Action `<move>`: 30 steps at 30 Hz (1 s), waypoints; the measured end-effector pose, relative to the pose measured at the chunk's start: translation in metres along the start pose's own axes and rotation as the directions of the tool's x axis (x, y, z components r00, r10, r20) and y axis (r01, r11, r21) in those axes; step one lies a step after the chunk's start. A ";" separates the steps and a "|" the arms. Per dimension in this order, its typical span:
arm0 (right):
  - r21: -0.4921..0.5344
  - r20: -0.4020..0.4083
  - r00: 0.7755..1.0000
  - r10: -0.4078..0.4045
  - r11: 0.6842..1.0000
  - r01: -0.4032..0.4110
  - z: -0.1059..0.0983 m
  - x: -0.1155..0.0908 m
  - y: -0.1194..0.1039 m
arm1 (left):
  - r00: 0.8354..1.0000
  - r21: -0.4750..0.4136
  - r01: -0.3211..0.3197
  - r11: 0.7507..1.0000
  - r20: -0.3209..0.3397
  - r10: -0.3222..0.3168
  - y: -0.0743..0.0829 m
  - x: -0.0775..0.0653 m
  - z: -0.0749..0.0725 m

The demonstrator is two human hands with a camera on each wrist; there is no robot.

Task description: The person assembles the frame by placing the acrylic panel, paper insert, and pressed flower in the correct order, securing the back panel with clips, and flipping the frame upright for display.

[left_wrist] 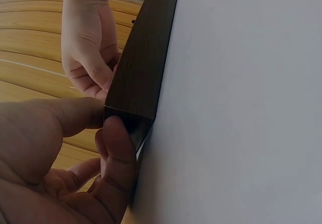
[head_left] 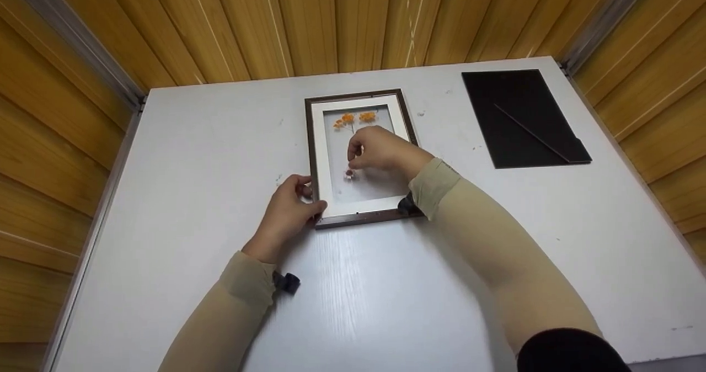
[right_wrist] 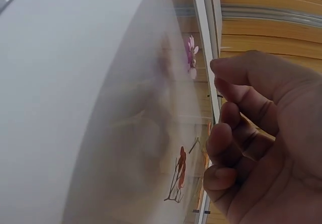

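Observation:
A dark brown picture frame [head_left: 369,216] with a white inner border lies on the table, orange dried flowers [head_left: 347,118] in its upper part. Lower down sits a small pink flower [head_left: 349,174], seen also in the right wrist view as a pink flower [right_wrist: 191,58]. My left hand [head_left: 287,209] grips the lower left corner, thumb on the front edge and fingers at the side. Over the middle of the frame is my right hand [head_left: 378,150], its fingers bent loosely just above the pink flower. Between its thumb and fingers [right_wrist: 224,138] nothing shows.
A black backing board [head_left: 513,134] with a thin leg [head_left: 532,132] lies at the right back of the white table [head_left: 215,140]. Wood-patterned walls [head_left: 309,24] stand behind and on both sides.

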State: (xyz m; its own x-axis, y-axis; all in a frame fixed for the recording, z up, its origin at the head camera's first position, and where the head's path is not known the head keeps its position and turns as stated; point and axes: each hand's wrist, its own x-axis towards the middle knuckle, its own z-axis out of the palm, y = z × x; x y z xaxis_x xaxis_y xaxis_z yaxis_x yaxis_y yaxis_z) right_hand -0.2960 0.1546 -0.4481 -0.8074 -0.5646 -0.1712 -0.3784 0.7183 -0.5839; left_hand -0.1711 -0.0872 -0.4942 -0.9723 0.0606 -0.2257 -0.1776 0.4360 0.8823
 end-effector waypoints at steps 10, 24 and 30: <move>0.117 -0.169 0.985 0.032 0.993 -0.012 -0.015 -0.036 0.015 | 1.000 0.016 -0.008 1.000 0.002 0.008 0.000 0.001 0.001; 0.231 -0.551 0.821 0.152 0.973 -0.025 -0.058 -0.136 0.079 | 1.000 0.033 0.013 0.999 -0.010 -0.012 0.003 0.002 0.001; 0.372 -0.702 0.652 0.287 0.928 -0.008 -0.061 -0.168 0.111 | 1.000 0.034 0.009 0.999 -0.011 -0.008 0.000 0.001 0.001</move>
State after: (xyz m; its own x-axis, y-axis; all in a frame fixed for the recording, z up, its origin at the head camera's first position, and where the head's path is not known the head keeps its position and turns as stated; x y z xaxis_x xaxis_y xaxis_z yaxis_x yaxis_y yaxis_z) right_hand -0.2301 0.3544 -0.4359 -0.9527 0.1229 0.2778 -0.1766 0.5201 -0.8357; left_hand -0.1722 -0.0863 -0.4943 -0.9724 0.0473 -0.2287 -0.1809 0.4666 0.8658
